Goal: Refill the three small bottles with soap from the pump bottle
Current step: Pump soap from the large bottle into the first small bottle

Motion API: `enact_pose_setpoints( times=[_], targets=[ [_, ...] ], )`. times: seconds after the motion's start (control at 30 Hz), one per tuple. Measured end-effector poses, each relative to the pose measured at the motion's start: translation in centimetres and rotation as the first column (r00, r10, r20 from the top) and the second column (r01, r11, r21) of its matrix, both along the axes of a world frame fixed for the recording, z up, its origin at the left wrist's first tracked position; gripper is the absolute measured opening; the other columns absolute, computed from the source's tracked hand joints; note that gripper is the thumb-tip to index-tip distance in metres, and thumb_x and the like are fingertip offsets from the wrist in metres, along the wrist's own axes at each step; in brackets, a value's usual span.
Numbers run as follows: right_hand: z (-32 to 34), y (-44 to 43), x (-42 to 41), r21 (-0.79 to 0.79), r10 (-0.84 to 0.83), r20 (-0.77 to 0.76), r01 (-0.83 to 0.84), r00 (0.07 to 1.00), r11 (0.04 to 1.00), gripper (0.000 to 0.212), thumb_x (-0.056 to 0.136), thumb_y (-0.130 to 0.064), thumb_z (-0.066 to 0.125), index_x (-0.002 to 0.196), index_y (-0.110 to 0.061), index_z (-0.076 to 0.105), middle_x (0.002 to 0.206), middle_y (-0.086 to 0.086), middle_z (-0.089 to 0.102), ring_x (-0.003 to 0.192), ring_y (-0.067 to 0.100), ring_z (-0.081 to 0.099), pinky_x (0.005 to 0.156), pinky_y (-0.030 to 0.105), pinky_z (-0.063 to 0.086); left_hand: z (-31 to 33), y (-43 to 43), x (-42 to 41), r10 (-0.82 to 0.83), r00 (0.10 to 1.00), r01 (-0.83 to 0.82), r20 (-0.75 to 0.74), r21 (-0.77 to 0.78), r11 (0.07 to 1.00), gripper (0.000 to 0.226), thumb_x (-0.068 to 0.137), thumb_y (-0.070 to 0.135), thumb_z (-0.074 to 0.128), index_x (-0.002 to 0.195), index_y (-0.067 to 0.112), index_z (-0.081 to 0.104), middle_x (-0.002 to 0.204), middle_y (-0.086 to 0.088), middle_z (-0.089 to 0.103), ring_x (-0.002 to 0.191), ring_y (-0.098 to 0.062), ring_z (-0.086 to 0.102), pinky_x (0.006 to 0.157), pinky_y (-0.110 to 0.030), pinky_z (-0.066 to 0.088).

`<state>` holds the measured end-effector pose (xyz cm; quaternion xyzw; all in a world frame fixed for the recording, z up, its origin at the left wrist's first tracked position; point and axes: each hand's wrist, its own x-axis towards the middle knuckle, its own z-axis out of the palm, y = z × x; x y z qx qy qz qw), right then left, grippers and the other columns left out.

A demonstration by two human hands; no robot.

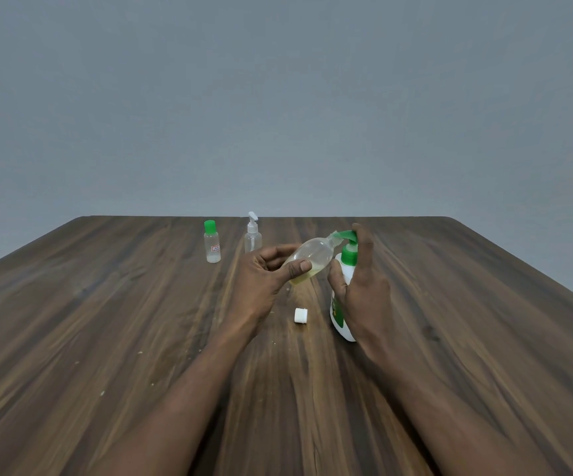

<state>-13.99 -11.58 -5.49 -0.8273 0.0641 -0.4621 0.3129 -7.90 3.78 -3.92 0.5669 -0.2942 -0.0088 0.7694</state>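
Note:
My left hand [264, 283] grips a small clear bottle [312, 257], tilted with its open mouth up against the green nozzle of the pump bottle. Yellowish soap lies in its lower end. My right hand [364, 290] wraps round the white pump bottle [342, 321], with a finger on top of its green pump head [348, 245]. A white cap [301, 315] lies on the table below the tilted bottle. Farther back stand a small clear bottle with a green cap [212, 242] and a small clear bottle with a white pump top [252, 233].
Everything sits on a dark wooden table [106, 321] whose far edge meets a plain grey wall. A few pale crumbs dot the wood at the left front.

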Motion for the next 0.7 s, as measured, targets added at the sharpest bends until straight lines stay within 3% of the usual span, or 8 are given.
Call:
enact_pose_setpoints(
  times=[0.2, 0.33, 0.43, 0.7],
  targets=[
    [0.25, 0.22, -0.30, 0.016, 0.021, 0.012, -0.021, 1.000, 1.000, 0.055, 0.098, -0.030, 0.059, 0.147, -0.015, 0.037, 0.112, 0.010, 0.067, 0.086, 0.030, 0.067, 0.070, 0.029, 0.043, -0.03, 0.24, -0.04, -0.002, 1.000, 0.002, 0.004, -0.005, 1.000, 0.031, 0.069, 0.030, 0.088, 0.099, 0.028, 0.081, 0.102, -0.002, 0.080, 0.097, -0.017, 0.077, 0.076, -0.021, 0.059],
    [0.26, 0.34, -0.18, 0.015, -0.007, 0.018, 0.007, 1.000, 1.000, 0.063, 0.097, -0.034, 0.059, 0.152, -0.025, 0.029, 0.106, 0.002, 0.065, 0.074, 0.019, 0.059, 0.066, 0.028, 0.041, 0.09, 0.17, 0.06, -0.007, 1.000, 0.007, 0.004, -0.017, 1.000, 0.036, 0.068, 0.032, 0.087, 0.103, 0.024, 0.080, 0.104, -0.004, 0.080, 0.099, -0.019, 0.076, 0.078, -0.023, 0.059],
    [0.18, 0.45, -0.23, 0.031, 0.003, 0.050, -0.005, 0.999, 1.000, 0.065, 0.098, -0.035, 0.060, 0.153, -0.029, 0.025, 0.107, -0.007, 0.058, 0.078, 0.009, 0.054, 0.070, 0.028, 0.044, 0.11, 0.14, 0.05, -0.017, 1.000, 0.017, 0.000, -0.014, 1.000, 0.036, 0.069, 0.032, 0.087, 0.104, 0.024, 0.080, 0.106, -0.004, 0.079, 0.101, -0.020, 0.076, 0.080, -0.024, 0.059],
    [0.23, 0.25, -0.33, 0.026, 0.027, 0.012, -0.028, 1.000, 0.999, 0.061, 0.099, -0.036, 0.058, 0.151, -0.027, 0.027, 0.119, 0.003, 0.065, 0.096, 0.020, 0.065, 0.074, 0.027, 0.042, 0.16, 0.18, -0.06, -0.020, 1.000, 0.020, 0.002, -0.024, 1.000, 0.035, 0.069, 0.034, 0.088, 0.102, 0.026, 0.081, 0.105, -0.003, 0.080, 0.100, -0.020, 0.076, 0.078, -0.024, 0.059]
  ],
)
